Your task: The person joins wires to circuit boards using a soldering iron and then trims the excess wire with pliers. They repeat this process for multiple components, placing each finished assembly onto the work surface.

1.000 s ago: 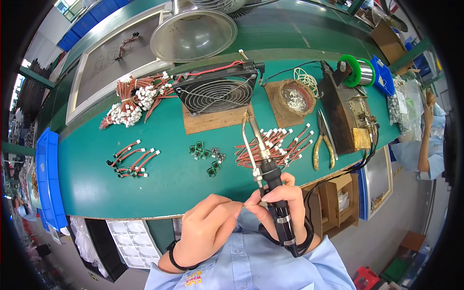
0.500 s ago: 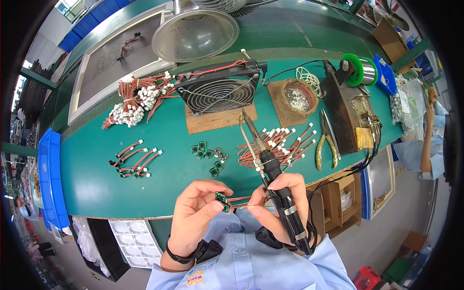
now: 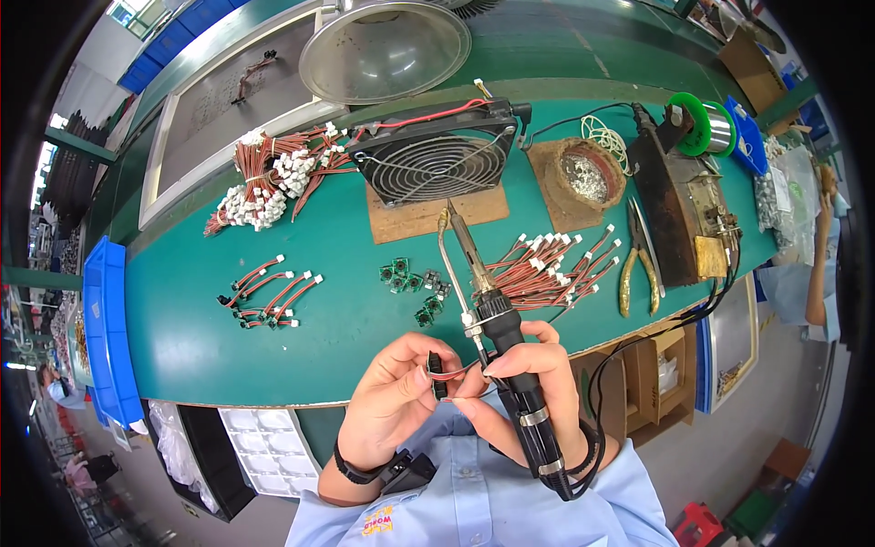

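A small circuit board (image 3: 437, 365) is pinched between the thumb and fingers of my left hand (image 3: 385, 401), its dark side showing. Red and dark wires (image 3: 456, 374) run from the board to my right hand (image 3: 540, 387), whose thumb and finger hold them. That same hand grips a black soldering iron (image 3: 499, 314) with a thin metal tube along its shaft. The iron's tip points away from me, toward the black fan (image 3: 437, 166). Beyond my hands lie several small green circuit boards (image 3: 398, 275) and a spread of wire leads with white connectors (image 3: 547, 273).
At the left lie boards with wires attached (image 3: 269, 299), near a blue tray (image 3: 109, 319). A bundle of leads (image 3: 264, 187) sits behind. To the right are pliers (image 3: 638, 273), tweezers (image 3: 649, 242), a round pot (image 3: 588, 178), a soldering station (image 3: 670, 210) and a solder spool (image 3: 706, 125).
The board in my left hand has turned, from its green face to its dark side. The iron has shifted a little left over the table. The whole view has swung slightly.
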The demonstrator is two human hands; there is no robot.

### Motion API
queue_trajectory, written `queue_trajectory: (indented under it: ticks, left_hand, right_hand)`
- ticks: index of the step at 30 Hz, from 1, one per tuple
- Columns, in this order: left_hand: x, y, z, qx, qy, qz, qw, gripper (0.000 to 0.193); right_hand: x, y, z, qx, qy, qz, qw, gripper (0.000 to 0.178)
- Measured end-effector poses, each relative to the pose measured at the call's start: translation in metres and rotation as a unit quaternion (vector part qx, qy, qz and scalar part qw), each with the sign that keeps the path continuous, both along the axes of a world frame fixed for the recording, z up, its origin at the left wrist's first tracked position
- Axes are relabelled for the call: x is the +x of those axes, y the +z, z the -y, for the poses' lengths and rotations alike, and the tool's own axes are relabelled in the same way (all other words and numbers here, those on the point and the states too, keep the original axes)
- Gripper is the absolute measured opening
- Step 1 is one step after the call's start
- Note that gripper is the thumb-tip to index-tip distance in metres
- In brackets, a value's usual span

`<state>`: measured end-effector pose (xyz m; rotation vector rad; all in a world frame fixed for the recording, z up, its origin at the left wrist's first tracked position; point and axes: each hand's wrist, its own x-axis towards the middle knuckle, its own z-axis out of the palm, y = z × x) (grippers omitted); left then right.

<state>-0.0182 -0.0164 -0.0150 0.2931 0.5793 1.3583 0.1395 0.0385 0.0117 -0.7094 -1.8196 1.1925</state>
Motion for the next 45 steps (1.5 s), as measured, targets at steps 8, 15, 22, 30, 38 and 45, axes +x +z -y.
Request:
queue_trajectory:
  ticks: [8,15,22,30,38,45]
  left_hand:
    - [-0.0003,-0.0009,-0.0022,0.025,-0.014,0.005,1.0,0.024]
    - [0.0022,0.0028,-0.0011,0.015,-0.004,-0.014,1.0,0.025]
    - [0.0017,0.0044,-0.0008,0.02,-0.013,-0.012,1.0,0.026]
    - [0.0014,0.0037,-0.001,0.022,-0.022,-0.008,0.999,0.028]
    - [0.0017,0.0017,0.0,0.018,-0.018,-0.009,1.0,0.029]
    - [-0.0001,-0.0002,-0.0006,0.019,-0.027,-0.011,0.999,0.03]
  right_hand:
    - [-0.0027,0.0068,-0.0035,0.045,-0.025,0.018,0.999,0.048]
    - [-0.0031,0.0065,-0.003,0.049,-0.031,0.013,0.998,0.047]
    - [-0.0024,0.0059,-0.0024,0.038,-0.016,0.005,0.999,0.046]
    - [-0.0013,0.0053,-0.0038,0.025,-0.009,0.003,1.0,0.045]
    - [-0.0011,0.0052,-0.0049,0.023,-0.014,-0.007,1.0,0.045]
    - [-0.0015,0.0032,-0.0045,0.016,-0.009,-0.003,1.0,0.044]
